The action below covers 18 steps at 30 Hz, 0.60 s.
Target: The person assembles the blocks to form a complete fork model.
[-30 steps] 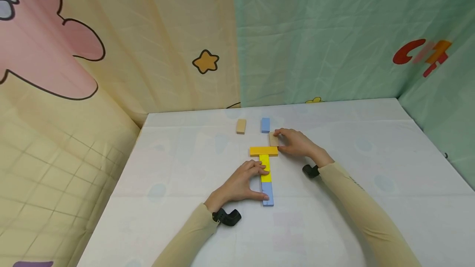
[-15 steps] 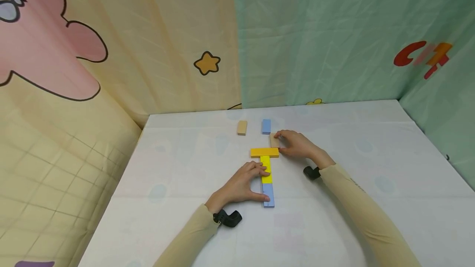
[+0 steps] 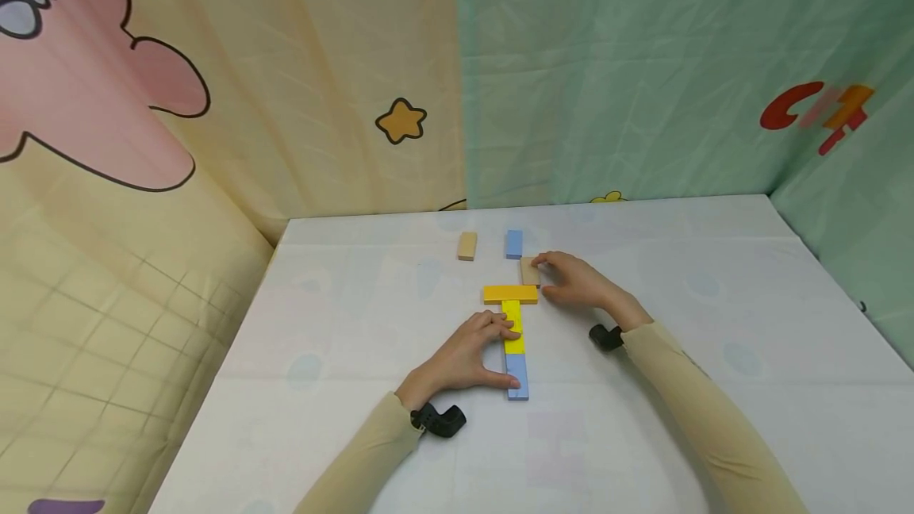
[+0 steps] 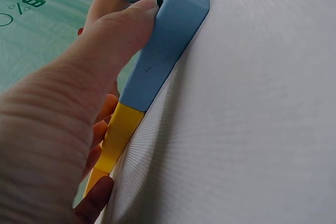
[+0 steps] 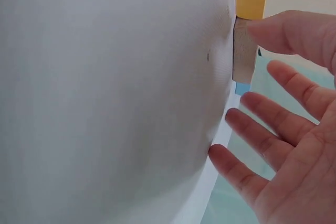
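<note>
On the white table a column made of a blue block (image 3: 517,366) and a yellow block (image 3: 514,346) meets an orange-yellow block (image 3: 510,294) lying crosswise at its far end. A plain wooden block (image 3: 528,271) lies at the crosspiece's right end, on its far side. My left hand (image 3: 466,349) rests on the column, thumb on the blue block, relaxed fingers over the yellow one. Beside the wooden block is my right hand (image 3: 580,281). In the right wrist view its fingers (image 5: 262,111) are spread, the thumb overlapping the wooden block's edge.
Farther back on the table lie another plain wooden block (image 3: 467,246) and a small blue block (image 3: 513,244). Printed curtains (image 3: 607,86) hang behind the table's far edge. Each wrist wears a small black camera.
My right hand has eased slightly to the right, its thumb drawing off the wooden block, which stays put. The left hand keeps its place on the column.
</note>
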Each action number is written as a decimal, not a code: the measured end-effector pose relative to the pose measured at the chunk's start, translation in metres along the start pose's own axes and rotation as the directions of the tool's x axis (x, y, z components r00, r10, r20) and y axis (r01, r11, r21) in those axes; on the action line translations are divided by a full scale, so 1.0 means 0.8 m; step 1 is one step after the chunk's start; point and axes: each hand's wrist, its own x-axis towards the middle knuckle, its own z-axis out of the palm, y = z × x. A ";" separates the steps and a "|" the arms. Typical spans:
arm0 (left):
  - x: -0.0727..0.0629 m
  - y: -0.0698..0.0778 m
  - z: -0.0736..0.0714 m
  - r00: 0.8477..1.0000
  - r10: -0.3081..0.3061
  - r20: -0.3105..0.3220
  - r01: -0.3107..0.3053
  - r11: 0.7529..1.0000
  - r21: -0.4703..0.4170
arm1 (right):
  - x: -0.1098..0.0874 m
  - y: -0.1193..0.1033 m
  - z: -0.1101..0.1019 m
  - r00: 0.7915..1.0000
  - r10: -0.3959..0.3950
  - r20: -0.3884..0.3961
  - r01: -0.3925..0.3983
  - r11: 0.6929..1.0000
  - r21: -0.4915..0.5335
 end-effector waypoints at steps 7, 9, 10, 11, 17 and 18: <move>-0.001 -0.001 0.000 1.000 0.005 0.000 -0.005 1.000 0.001 | 0.001 -0.001 -0.004 0.999 -0.003 -0.037 0.006 0.997 0.077; -0.001 -0.001 -0.001 1.000 0.004 -0.001 -0.004 1.000 0.004 | 0.007 -0.002 -0.005 0.999 -0.003 -0.053 0.008 0.997 0.080; -0.001 -0.002 -0.001 1.000 0.004 -0.002 -0.004 1.000 0.005 | 0.011 -0.002 -0.005 0.998 -0.002 -0.061 0.007 0.997 0.075; -0.002 -0.002 0.000 1.000 0.004 -0.003 -0.004 1.000 0.006 | 0.015 -0.003 -0.005 0.998 0.000 -0.067 0.004 0.998 0.065; -0.001 -0.003 0.001 1.000 0.008 -0.005 -0.008 1.000 -0.001 | 0.041 -0.005 -0.009 0.999 0.021 -0.045 -0.021 1.000 0.002; -0.001 -0.002 0.001 1.000 0.008 -0.003 -0.008 1.000 -0.003 | 0.045 -0.006 -0.010 0.999 0.029 -0.029 -0.029 0.999 -0.012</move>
